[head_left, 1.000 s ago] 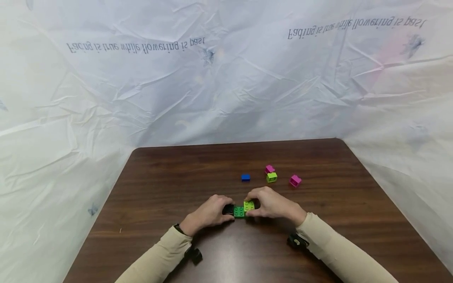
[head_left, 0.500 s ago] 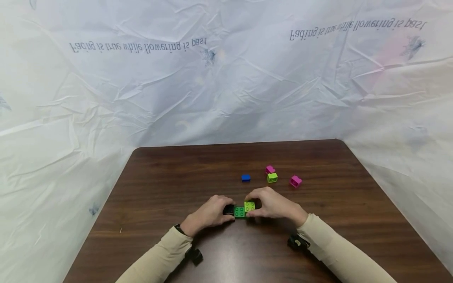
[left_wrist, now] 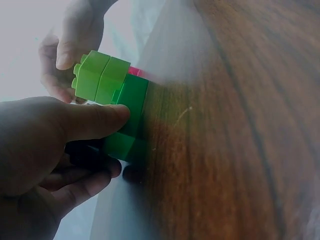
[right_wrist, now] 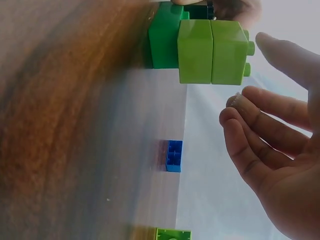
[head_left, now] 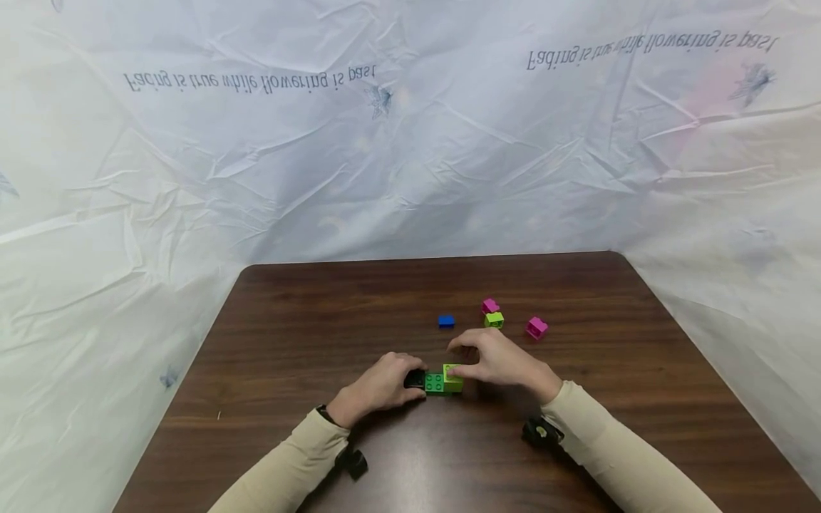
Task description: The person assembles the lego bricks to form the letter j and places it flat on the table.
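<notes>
A long green brick stands low on the table before the person. Two lime bricks are stacked on its right end, their studs facing up in the head view. Over its left part sits a black brick, mostly covered by the fingers. The left hand pinches the built piece at that end, thumb along the near side in the left wrist view. Just off the upper lime brick is the right hand, fingers relaxed and holding nothing; the right wrist view shows a gap between thumb and studs.
Farther back on the brown table lie a small blue brick, a lime brick touching a pink one, and another pink brick to the right. A pale printed sheet hangs around the table.
The right hand has let go of the stacked lime bricks and moved slightly up and right. The left hand keeps its hold, and the built piece stays in place.
</notes>
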Tool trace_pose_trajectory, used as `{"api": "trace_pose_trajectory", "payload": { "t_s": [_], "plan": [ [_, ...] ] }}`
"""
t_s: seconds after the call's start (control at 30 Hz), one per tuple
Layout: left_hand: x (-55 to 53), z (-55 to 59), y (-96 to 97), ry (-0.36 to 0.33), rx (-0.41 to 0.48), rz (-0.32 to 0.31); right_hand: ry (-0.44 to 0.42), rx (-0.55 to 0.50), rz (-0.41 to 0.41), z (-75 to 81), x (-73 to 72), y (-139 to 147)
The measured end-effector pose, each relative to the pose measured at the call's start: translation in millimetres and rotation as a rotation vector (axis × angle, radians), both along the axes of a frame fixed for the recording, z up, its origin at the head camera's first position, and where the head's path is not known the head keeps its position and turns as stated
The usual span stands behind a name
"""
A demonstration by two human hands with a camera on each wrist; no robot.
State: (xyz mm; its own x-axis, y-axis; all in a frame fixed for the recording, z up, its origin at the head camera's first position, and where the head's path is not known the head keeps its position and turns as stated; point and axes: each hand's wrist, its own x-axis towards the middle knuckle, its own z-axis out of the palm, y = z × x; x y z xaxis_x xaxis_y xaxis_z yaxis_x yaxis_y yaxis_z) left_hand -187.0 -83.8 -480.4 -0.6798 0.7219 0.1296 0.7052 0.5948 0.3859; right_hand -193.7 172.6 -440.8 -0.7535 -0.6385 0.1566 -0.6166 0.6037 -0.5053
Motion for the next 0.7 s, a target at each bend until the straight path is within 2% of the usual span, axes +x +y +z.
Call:
{"api": "trace_pose_trajectory", "payload": {
  "t_s": [0.2, 0.43, 0.7],
  "plan": [
    [-0.5, -0.3, 0.4, 0.001, -0.005, 0.0, 0.013, -0.049, -0.032, 1.6, -4.6, 2.6],
    [-0.2, 0.3, 0.6, -0.001, -0.004, 0.004, 0.08, -0.09, -0.095, 4.2, -11.1, 6.2],
    [-0.5, -0.4, -0.2, 0.005, 0.015, 0.0, 0.074, -0.132, -0.187, 3.6, -16.9, 9.9]
  ]
}}
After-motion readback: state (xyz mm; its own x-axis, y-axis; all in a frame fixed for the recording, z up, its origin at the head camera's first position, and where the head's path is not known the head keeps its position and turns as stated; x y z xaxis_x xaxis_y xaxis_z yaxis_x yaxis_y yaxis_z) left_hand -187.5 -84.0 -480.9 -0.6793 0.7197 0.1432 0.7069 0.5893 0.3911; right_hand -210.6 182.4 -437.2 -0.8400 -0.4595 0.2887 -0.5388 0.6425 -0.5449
